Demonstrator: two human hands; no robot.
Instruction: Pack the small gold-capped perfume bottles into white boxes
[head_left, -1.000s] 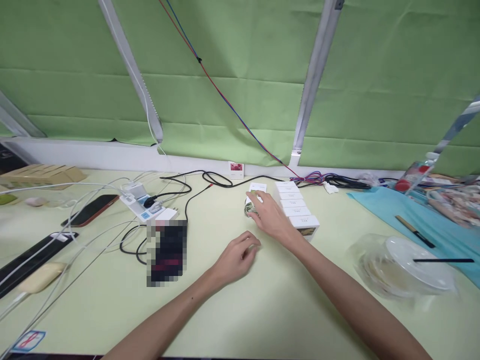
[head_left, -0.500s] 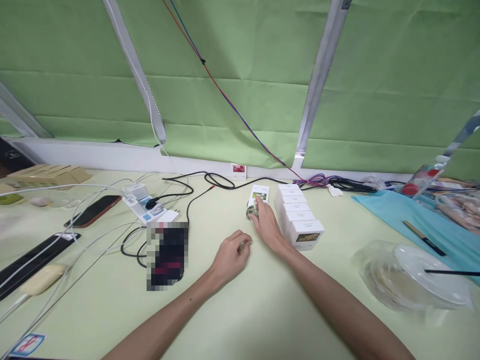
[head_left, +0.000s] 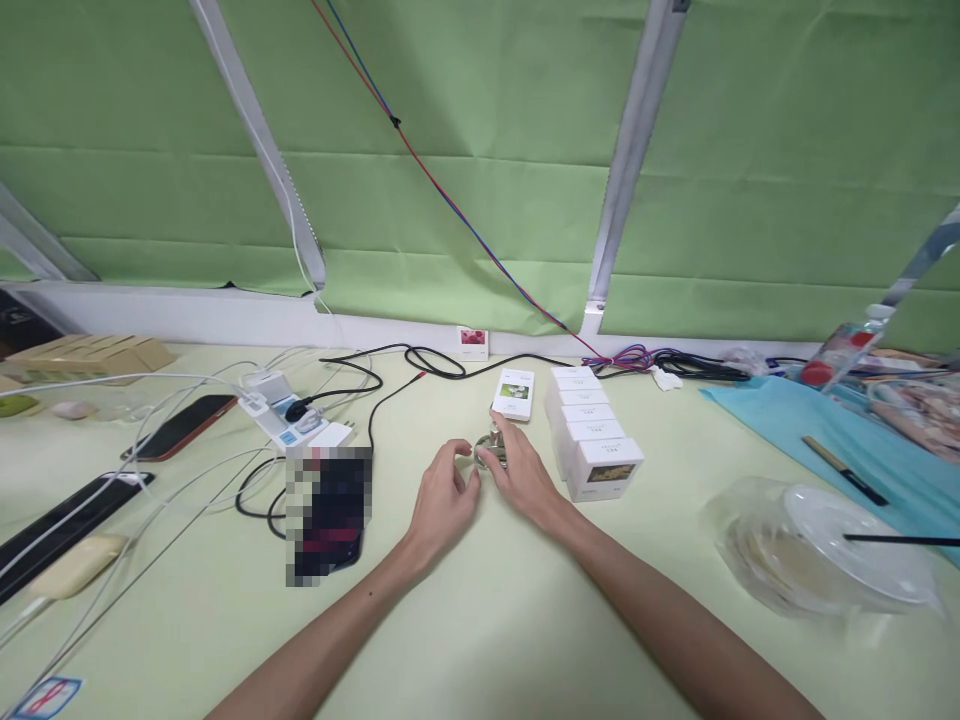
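Note:
My right hand (head_left: 525,475) has its thumb and fingers around a small round shiny object (head_left: 491,440), silvery-green with a short upright part; its exact kind does not show. Close on its left side is my left hand (head_left: 444,497), thumb and fingers curved and apart, holding nothing. I cannot tell whether its fingertips touch the object. Just beyond my right fingers lies a flat white box (head_left: 514,394) with a green and white picture on top. A row of several white boxes (head_left: 600,452) stands to the right of my right hand.
A pixelated dark phone-like thing (head_left: 330,520) lies left, beside a power strip (head_left: 281,410) and tangled white cables. Black cable (head_left: 435,362) runs along the back. On the right are a plastic-wrapped round container (head_left: 832,550), a knife (head_left: 844,470) and blue cloth (head_left: 772,420).
My right hand has drawn the shiny object toward me, off the flat box's near end. My left hand has shifted slightly left and away from me, its fingers spreading beside the object.

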